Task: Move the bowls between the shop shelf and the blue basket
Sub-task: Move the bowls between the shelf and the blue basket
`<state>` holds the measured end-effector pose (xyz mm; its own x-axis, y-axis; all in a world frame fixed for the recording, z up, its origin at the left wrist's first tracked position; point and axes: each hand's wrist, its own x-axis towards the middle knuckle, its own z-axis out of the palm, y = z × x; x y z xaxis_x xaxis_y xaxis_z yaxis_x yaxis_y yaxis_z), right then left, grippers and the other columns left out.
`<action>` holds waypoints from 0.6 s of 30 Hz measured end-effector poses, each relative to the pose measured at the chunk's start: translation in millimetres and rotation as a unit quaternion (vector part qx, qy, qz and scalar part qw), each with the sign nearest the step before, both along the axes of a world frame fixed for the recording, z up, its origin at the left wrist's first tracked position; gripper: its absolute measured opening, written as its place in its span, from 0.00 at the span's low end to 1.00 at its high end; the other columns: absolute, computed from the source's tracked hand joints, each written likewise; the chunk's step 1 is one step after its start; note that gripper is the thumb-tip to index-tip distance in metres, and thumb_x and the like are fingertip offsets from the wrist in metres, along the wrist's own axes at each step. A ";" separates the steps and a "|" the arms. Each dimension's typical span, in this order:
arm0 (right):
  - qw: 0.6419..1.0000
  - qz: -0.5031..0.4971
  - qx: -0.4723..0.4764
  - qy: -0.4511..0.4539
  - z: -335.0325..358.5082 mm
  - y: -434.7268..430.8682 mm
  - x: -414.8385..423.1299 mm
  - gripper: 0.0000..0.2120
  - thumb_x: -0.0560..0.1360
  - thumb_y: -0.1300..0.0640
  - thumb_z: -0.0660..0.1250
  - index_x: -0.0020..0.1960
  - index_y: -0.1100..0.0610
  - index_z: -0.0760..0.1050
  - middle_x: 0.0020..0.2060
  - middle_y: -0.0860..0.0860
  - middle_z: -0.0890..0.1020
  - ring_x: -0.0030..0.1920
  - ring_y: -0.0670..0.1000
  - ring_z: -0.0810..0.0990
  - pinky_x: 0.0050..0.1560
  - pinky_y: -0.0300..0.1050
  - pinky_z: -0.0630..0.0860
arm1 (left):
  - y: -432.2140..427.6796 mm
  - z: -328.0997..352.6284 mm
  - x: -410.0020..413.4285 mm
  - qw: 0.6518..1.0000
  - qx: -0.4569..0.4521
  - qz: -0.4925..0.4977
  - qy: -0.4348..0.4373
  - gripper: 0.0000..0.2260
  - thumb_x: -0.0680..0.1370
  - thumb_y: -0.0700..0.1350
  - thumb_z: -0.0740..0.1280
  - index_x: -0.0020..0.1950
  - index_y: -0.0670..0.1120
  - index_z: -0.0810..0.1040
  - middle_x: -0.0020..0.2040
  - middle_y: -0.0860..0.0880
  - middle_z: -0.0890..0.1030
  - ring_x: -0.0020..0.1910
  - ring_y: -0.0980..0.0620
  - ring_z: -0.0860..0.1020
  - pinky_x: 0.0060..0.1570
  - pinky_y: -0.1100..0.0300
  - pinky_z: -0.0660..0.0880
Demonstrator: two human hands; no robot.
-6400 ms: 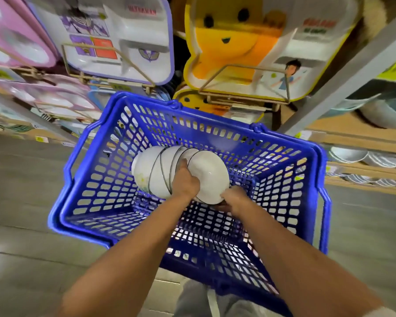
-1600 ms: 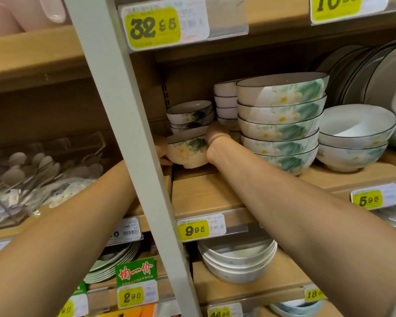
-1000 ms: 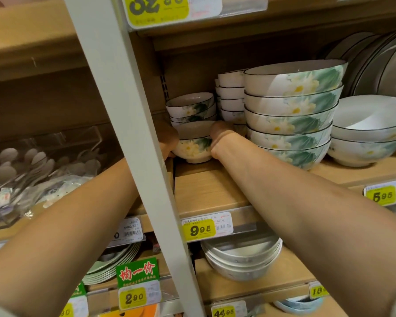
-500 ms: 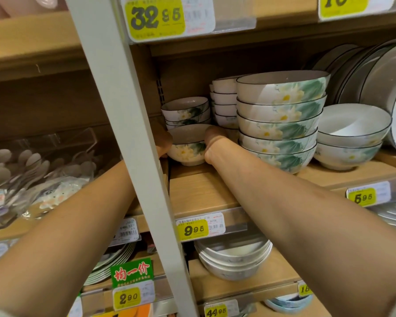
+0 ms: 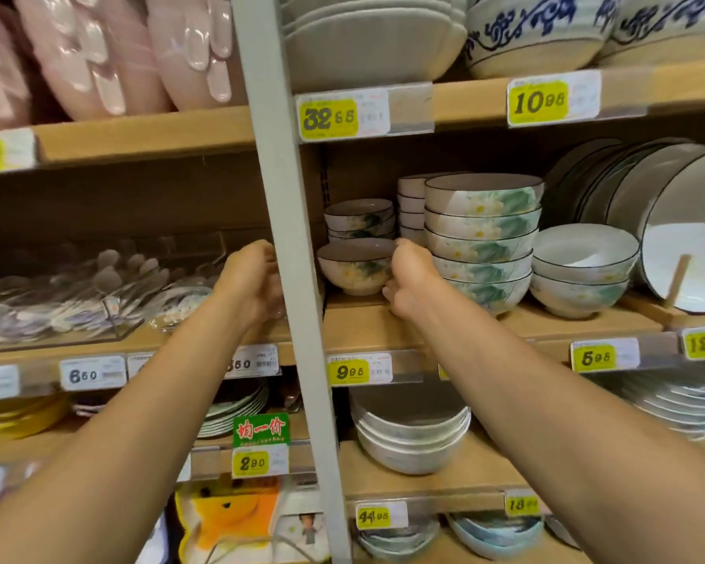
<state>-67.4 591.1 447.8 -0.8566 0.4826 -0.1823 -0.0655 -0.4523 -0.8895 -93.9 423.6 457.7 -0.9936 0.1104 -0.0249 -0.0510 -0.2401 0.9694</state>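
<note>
A small white bowl with a dark rim and a green-yellow flower print (image 5: 357, 265) stands on the wooden shelf (image 5: 367, 323), in front of a short stack of like bowls (image 5: 359, 217). My right hand (image 5: 408, 278) is at its right side, thumb by the rim and fingers curled under the wall. My left hand (image 5: 253, 282) hovers left of the grey shelf post (image 5: 292, 254), loosely curved. The post hides its fingertips, and no finger shows on the bowl. The blue basket is out of view.
A tall stack of larger flower bowls (image 5: 483, 238) stands right beside my right hand, with two wide bowls (image 5: 583, 266) and upright plates (image 5: 668, 205) further right. Clear boxes of spoons (image 5: 78, 291) fill the left bay. Further crockery sits on the shelves above and below.
The view has pulled back and up. My left hand has drawn back to the left of the post, off the bowl's side. The bowl rests on the shelf, my right hand still against it.
</note>
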 end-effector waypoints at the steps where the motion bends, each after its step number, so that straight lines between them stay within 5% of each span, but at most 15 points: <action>1: 0.999 0.022 0.031 0.002 -0.7 -0.9 12.2 0.19 0.82 0.52 0.54 0.69 0.57 0.69 0.59 0.54 0.75 0.56 0.54 0.75 0.56 0.47 0.74 | -8.0 -3.0 7.8 1.000 0.021 0.016 0.007 0.09 0.80 0.43 0.59 0.45 0.44 0.77 0.31 0.49 0.81 0.32 0.51 0.80 0.43 0.56 0.74; 6: 0.991 0.067 0.111 0.033 -4.5 -5.0 85.8 0.15 0.82 0.48 0.54 0.52 0.54 0.77 0.55 0.54 0.78 0.54 0.54 0.76 0.58 0.48 0.74 | -42.1 -23.9 69.8 0.992 0.085 0.060 0.066 0.12 0.81 0.44 0.57 0.60 0.42 0.74 0.57 0.42 0.81 0.53 0.47 0.82 0.47 0.54 0.81; 11: 0.987 0.094 0.107 0.076 -18.9 -23.6 163.5 0.17 0.82 0.51 0.54 0.47 0.55 0.79 0.52 0.53 0.82 0.56 0.51 0.79 0.64 0.51 0.73 | -59.8 -47.3 157.1 0.985 0.099 0.101 0.100 0.14 0.81 0.45 0.56 0.62 0.41 0.75 0.56 0.43 0.82 0.54 0.48 0.83 0.50 0.57 0.80; 18: 0.983 0.157 0.069 0.070 -67.6 -69.2 234.4 0.17 0.82 0.53 0.54 0.46 0.57 0.79 0.46 0.54 0.84 0.49 0.50 0.83 0.53 0.43 0.77 | -85.9 -100.1 251.5 0.984 0.062 0.157 0.053 0.13 0.82 0.42 0.54 0.61 0.39 0.74 0.54 0.43 0.82 0.54 0.48 0.81 0.52 0.56 0.79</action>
<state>167.0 522.0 380.3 -0.9793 0.2024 -0.0024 -0.0690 -0.3448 -0.9361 157.6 337.6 357.6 -0.9756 -0.2062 0.0757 0.1448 -0.3449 0.9274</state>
